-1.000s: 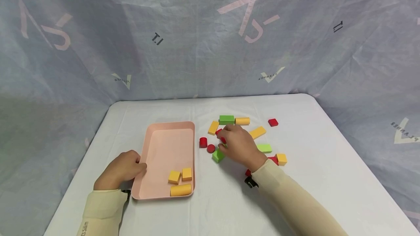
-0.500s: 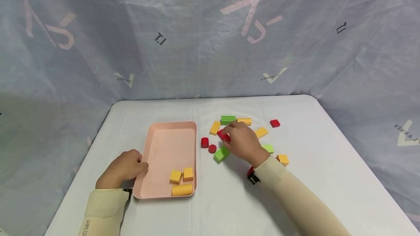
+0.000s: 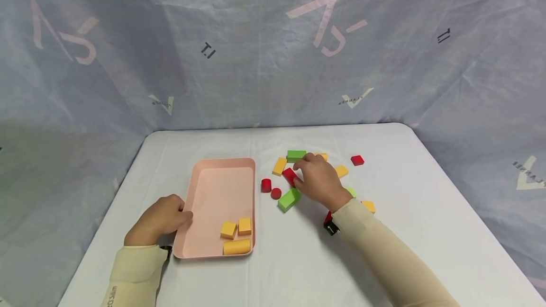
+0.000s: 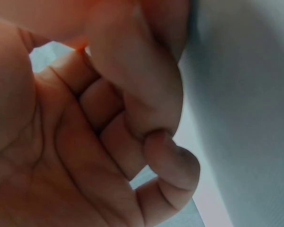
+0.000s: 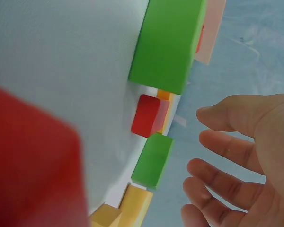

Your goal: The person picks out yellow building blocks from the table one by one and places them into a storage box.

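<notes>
My left hand (image 3: 159,219) grips the left wall of a shallow pink tray (image 3: 192,188), the thumb lying over the rim; its curled fingers (image 4: 137,75) fill the left wrist view. Inside the tray lie two yellow blocks (image 3: 228,230) and a yellow cylinder (image 3: 236,247). Over the table's scattered blocks, my right hand (image 3: 320,179) hovers with loosely bent, parted fingers and holds nothing. Just left of its fingertips lies a red block (image 3: 290,176), also seen as a red block (image 5: 147,116) in the right wrist view. A green block (image 3: 289,200) sits below the thumb.
A red cylinder (image 3: 266,185) and a round red piece (image 3: 276,194) lie between tray and right hand. Behind are a yellow block (image 3: 279,166) and a green block (image 3: 296,156). Farther right are a red piece (image 3: 357,160) and a yellow block (image 3: 368,206). The right forearm hides some pieces.
My right hand's fingers have drawn back to the right and spread, uncovering the red block they were over. The left hand and the tray keep their places; the head view shifts slightly.
</notes>
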The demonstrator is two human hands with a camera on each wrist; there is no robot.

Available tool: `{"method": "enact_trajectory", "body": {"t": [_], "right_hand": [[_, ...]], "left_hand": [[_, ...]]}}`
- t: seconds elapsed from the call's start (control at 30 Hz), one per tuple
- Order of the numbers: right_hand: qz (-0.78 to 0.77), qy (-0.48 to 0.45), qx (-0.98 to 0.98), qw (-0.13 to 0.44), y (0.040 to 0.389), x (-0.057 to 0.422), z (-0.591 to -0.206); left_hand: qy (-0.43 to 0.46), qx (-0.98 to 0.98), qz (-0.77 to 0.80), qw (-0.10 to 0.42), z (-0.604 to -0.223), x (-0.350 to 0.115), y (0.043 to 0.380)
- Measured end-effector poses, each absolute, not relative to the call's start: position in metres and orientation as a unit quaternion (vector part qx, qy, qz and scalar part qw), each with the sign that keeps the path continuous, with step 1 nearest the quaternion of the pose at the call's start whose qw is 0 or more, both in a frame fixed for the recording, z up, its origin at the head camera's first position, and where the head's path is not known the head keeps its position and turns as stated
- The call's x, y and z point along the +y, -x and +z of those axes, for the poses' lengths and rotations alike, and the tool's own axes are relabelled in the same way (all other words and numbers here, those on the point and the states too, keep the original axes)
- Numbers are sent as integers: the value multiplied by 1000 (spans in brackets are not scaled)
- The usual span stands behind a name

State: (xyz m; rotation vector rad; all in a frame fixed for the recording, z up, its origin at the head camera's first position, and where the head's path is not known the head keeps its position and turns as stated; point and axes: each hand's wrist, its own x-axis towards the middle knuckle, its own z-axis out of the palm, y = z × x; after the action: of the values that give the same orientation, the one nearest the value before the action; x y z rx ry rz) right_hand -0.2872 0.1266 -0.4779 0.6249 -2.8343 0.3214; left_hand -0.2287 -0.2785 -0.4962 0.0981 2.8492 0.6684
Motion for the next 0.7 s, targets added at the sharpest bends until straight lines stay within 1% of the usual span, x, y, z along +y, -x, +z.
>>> {"method": "enact_trajectory", "body": {"t": [0.23,0.47,0.7], "right_hand": [[96,-200,-969,113,293,129,-481],[89,-180,-975,97,299,134,-486],[86,-169,-977,98,305,139,-488]], "left_hand": [[-35,966,233,106,-496,-279,228],[-38,967,228,106,-497,-280,230],[-37,967,225,110,-497,-279,229]]}}
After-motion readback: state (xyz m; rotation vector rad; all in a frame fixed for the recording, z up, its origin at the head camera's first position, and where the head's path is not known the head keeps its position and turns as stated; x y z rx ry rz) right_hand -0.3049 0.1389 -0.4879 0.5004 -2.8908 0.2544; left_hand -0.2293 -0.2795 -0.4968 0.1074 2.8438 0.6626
